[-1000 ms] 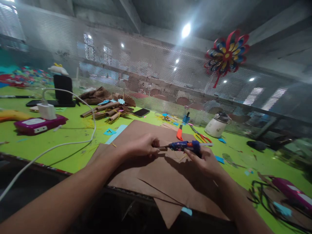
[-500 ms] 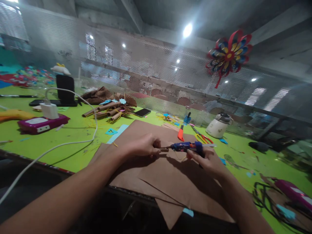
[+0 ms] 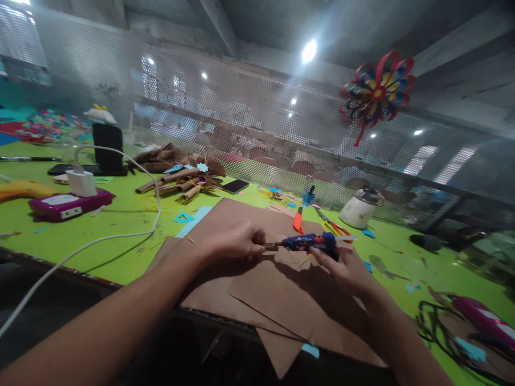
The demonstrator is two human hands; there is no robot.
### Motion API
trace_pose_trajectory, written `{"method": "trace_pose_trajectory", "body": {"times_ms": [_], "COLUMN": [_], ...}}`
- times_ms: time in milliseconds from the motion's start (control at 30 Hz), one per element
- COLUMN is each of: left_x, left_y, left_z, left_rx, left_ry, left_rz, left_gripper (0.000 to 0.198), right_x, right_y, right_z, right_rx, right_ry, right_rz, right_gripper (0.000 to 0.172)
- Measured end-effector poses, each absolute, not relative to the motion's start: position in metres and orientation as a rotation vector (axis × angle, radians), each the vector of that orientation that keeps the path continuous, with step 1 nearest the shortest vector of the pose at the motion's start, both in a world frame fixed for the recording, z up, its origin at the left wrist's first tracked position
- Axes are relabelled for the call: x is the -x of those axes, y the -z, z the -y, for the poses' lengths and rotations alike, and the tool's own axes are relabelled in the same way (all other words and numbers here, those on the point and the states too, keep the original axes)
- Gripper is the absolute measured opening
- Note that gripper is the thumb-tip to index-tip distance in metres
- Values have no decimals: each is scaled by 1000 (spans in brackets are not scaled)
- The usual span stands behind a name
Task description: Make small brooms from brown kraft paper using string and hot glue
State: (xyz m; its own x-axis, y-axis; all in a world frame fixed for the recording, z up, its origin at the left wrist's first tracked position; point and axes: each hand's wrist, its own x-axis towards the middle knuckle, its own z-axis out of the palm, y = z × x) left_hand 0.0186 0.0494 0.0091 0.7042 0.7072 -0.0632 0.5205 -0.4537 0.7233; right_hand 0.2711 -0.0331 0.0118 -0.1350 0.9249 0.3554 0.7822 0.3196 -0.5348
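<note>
Gluing seems underway: the left hand (image 3: 240, 240) pinches a brown piece (image 3: 272, 248), perhaps rolled paper; the right hand (image 3: 344, 265) grips a glue gun (image 3: 306, 242); the next move wants steady aim.

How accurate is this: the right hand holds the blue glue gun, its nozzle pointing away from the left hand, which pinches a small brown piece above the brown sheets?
Not quite: the nozzle points toward the left hand, as the head view shows. The right hand does hold the blue glue gun, and the left pinches a small brown piece above the brown sheets.
</note>
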Motion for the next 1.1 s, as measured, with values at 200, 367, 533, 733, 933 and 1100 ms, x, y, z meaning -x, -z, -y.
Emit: {"method": "trace_pose_trajectory", "body": {"times_ms": [200, 367, 533, 733, 933, 1100], "left_x": [-18, -17, -17, -19, -18, -18], "left_y": [-14, -17, -14, -13, -19, -18], "left_z": [-49, -48, -47, -47, -45, -46], "left_rx": [-2124, -2117, -2141, -2104, -2055, -2100], "left_ry": [-264, -256, -311, -308, -265, -263], "left_rz": [-955, -936, -926, -918, -937, -921], "left_gripper": [10, 8, 10, 13, 17, 11], "right_x": [-271, -272, -273, -278, -286, -290], "right_y": [-13, -13, -10, -9, -7, -1], "right_z": [33, 33, 33, 30, 27, 26], "right_rx": [1506, 1528, 1520, 1486, 1359, 1329], "right_ry": [-284, -301, -391, -519, -787, -941], "right_rz": [1971, 1947, 1890, 1843, 1748, 1653], "right_gripper": [37, 38, 40, 38, 51, 50]}}
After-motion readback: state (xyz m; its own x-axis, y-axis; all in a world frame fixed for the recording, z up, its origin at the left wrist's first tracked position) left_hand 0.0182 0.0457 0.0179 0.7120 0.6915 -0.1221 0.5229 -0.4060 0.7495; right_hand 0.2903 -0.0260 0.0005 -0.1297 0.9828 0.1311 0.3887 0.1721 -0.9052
